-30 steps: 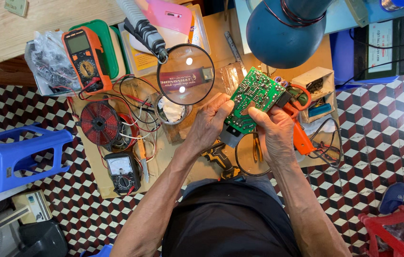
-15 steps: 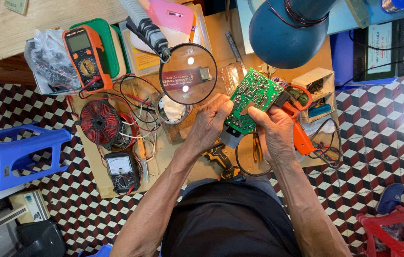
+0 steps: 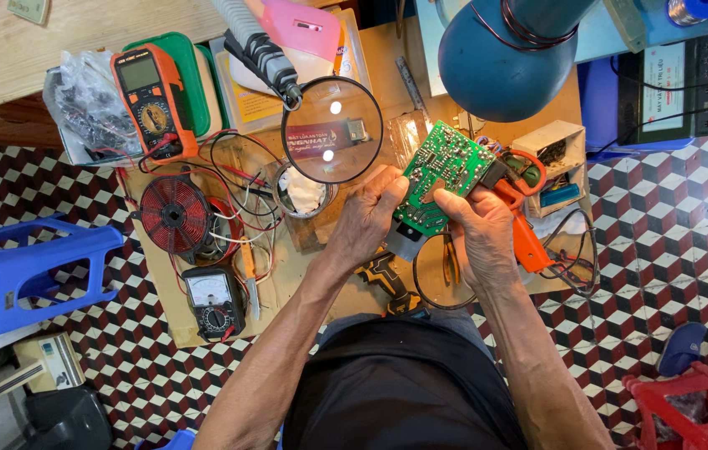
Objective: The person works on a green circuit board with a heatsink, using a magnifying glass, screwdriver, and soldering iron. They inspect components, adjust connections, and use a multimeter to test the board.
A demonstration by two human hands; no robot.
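Note:
A green circuit board (image 3: 441, 171) is held up over the small wooden work board (image 3: 304, 292), solder side toward me. My left hand (image 3: 368, 218) grips its lower left edge with the thumb on the face. My right hand (image 3: 481, 233) grips its lower right side, thumb pressed on the board. Both hands sit just right of a round magnifying glass (image 3: 331, 130) on a flexible arm.
An orange multimeter (image 3: 152, 98), a red copper coil (image 3: 175, 215), a black analogue meter (image 3: 213, 300) and loose wires lie to the left. Orange-handled pliers (image 3: 525, 233) and a small parts box (image 3: 556, 158) lie right. A blue lamp head (image 3: 508, 54) hangs above. A blue stool (image 3: 20, 271) stands left.
The view has shifted slightly. Both hands keep hold of the circuit board in about the same place, with only small finger adjustments.

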